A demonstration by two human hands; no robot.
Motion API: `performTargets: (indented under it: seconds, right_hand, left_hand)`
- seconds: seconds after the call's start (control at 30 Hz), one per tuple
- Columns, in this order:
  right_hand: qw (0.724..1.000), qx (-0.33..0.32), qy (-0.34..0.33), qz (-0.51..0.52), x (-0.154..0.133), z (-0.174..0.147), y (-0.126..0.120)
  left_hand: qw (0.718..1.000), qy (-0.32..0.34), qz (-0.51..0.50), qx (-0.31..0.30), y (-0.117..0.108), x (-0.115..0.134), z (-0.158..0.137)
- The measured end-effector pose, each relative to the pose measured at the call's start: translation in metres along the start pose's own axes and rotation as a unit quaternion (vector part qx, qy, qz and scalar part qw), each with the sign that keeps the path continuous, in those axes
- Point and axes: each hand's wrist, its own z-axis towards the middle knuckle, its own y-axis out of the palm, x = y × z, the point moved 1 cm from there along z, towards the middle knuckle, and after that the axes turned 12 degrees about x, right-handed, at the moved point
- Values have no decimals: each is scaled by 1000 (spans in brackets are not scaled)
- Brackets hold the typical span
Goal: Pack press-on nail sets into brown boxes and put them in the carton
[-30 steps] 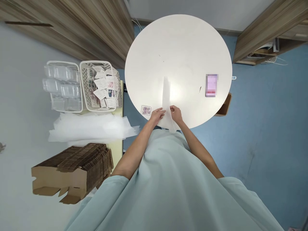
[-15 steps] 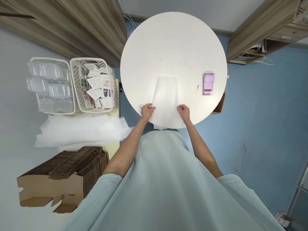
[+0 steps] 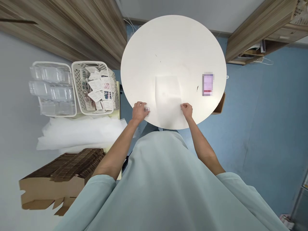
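A thin white translucent sheet (image 3: 167,96), like foam wrap, lies on the near part of the round white table (image 3: 173,41). My right hand (image 3: 187,110) pinches the sheet at its right edge. To the left of the sheet, my left hand (image 3: 139,111) is closed on a small clear plastic packet (image 3: 147,111) near the table's front edge. The fingers cover part of the packet, and its contents are too small to make out.
A phone-like object (image 3: 208,84), pixelated, lies at the table's right. On the left stand a basket of clear plastic boxes (image 3: 54,83), a basket of carded packs (image 3: 96,86), stacked white sheets (image 3: 81,133) and folded brown cardboard boxes (image 3: 53,189).
My left hand has let go of the sheet's left edge and moved left onto the small packet, which has shifted right. My right hand has moved slightly right, and the sheet lies flatter.
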Motion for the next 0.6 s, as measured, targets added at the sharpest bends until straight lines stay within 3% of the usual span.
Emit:
performTargets:
  seconds: [0.17,0.3,0.47,0.6]
  right_hand:
    - [998,50,8,-46,7,11,-11]
    - [995,76,25,-58,13,13,-21]
    - [994,75,36,-70,19,7,-31]
    - [994,73,37,-69,24,-2,-35]
  left_hand:
    - [992,72,75,-65,-3,-19,-11]
    - [990,76,89,-74,-2,-19,-17]
    - [993,71,67,-68,3,-1,-21]
    - [995,84,20,-49,16,30,-22]
